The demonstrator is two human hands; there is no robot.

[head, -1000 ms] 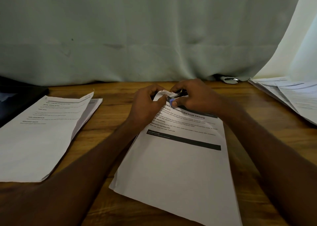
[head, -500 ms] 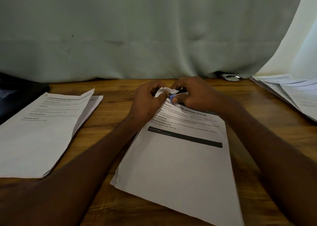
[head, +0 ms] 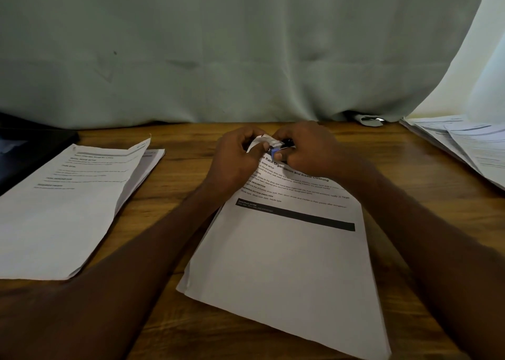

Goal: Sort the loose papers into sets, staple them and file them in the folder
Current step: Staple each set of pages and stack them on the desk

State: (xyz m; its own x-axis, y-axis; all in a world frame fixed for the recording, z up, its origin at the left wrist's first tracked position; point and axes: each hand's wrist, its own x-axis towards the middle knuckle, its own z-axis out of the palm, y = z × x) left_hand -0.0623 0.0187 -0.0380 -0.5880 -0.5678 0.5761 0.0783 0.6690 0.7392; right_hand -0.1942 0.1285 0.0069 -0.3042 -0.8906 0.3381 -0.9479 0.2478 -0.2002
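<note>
Left hand (head: 235, 157) pinches the paper set's (head: 287, 253) curled top corner; right hand (head: 306, 146) grips the stapler (head: 278, 149) there, above the desk (head: 185, 174).

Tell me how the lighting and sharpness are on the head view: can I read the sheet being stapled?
Head view: dim overall, forearms nearly black; brightest at the curtain upper right. The heading on the centre paper set is partly legible, smaller lines soft. Both hands, left hand and right hand, are slightly blurred at its top corner, so the small stapler is hard to make out. Wide-angle bending shows at the edges.
</note>
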